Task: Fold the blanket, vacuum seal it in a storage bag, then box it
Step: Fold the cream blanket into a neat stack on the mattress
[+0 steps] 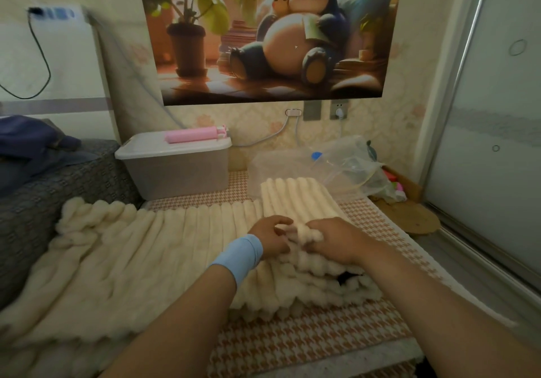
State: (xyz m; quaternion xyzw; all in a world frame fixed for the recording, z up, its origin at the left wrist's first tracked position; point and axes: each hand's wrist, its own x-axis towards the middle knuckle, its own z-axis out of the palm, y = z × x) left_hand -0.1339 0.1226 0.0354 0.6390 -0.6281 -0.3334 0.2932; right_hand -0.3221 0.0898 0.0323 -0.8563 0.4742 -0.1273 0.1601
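so we're mid-fold here. the cream ribbed blanket [123, 254] is spread across the houndstooth mat [307, 345], with the right end already stacked up in layers around centre frame and a long unfolded stretch running off toward 9 o'clock, partly draped up against the grey couch [58, 190].

both hands are working the same spot. the left hand [270, 235], with a light blue wristband [241, 256] on it, has fingers curled into the pile, and the right hand [333, 241] is just beside it at 3 o'clock, fingers closed around a bunched edge of the fluffy fabric. so both are pinched onto blanket, nearly touching each other. my guess is they're gathering the edge of the top layer so it can be pulled over evenly, since this plush stuff looks like it'd slide and bulge if you only grab one corner.

the rest of the kit sits ready further out: clear storage bag [336, 164] crumpled at about 1 o'clock right behind the folded part, blue valve cap showing. the lidded plastic box [175, 170] is at 11 o'clock against the wall with a pink pump [193, 135] lying on its lid. makes sense, everything within reach for bagging and boxing.

still loads of folding left i reckon, that left half is totally flat.
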